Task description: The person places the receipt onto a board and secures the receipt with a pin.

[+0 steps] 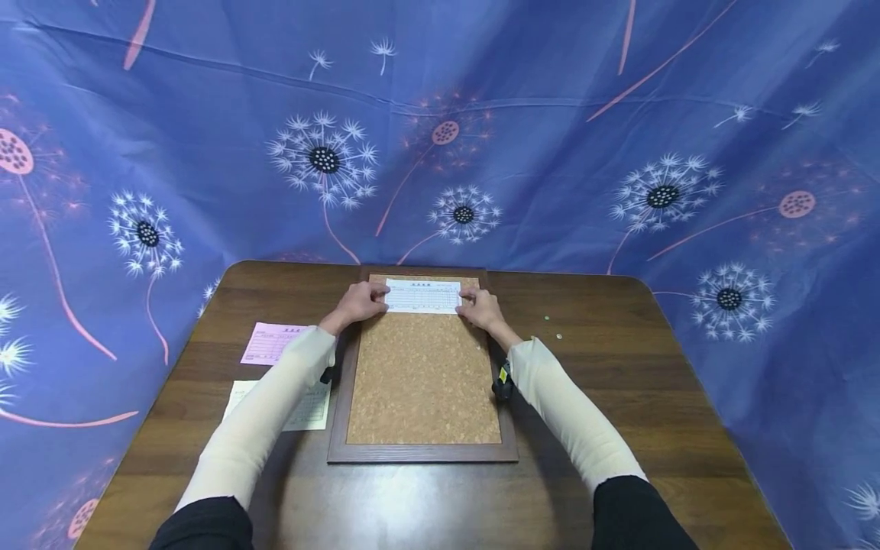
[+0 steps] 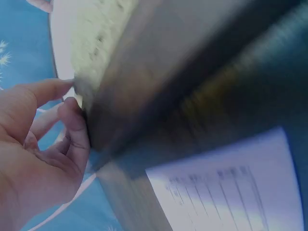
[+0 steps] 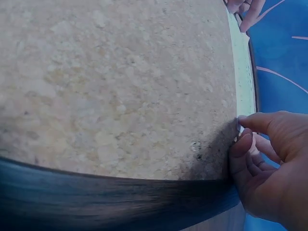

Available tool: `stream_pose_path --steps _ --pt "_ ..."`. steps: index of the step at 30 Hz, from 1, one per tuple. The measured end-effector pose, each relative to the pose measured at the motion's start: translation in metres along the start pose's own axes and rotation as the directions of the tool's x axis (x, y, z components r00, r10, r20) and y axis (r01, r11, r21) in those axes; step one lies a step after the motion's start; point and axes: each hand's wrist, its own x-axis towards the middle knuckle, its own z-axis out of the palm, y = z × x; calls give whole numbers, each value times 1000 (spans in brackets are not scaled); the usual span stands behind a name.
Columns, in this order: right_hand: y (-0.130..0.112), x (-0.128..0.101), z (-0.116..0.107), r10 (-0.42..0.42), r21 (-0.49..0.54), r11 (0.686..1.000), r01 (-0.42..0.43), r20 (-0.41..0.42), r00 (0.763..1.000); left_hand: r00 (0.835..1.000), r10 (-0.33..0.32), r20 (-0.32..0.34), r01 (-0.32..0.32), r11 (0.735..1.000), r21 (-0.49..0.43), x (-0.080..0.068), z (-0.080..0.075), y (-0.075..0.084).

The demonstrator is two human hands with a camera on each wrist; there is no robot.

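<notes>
Black sleeves nearest, our left hand and right hand pinch opposite ends of a white form, print illegible, on the corkboard.

Table: dark brown wood grain, rounded far corners. On it: 1 framed cork board, mid-table, reaching the far edge. Left of it, 2 printed sheets: pink sheet farther, pale yellow sheet nearer, partly hidden. Right: 2 tiny pale discs, apart.
</notes>
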Motion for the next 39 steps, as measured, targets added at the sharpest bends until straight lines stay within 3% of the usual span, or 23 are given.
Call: stream_pose_path --steps 4,10,16,24,29,39 --pt "5 -3 -7 -9 18 1000 9 -14 1000 1000 23 17 -24 999 42 7 4 -1" --pt "9 -9 -7 -64 10 998 64 3 998 1000 21 10 -21 999 25 10 8 -12" --pt "11 -21 -5 -111 134 986 103 53 992 1000 -9 -8 9 1000 -11 4 7 -14" --pt "20 -55 -30 -246 242 948 207 144 959 1000 23 -17 -23 1000 -9 4 11 -12" --pt "35 -75 -50 -319 273 923 270 154 935 998 52 -32 -53 998 -27 -1 9 -11" --pt "69 -86 -76 -291 243 933 264 81 953 999 -2 -36 3 1000 24 -6 8 -9"
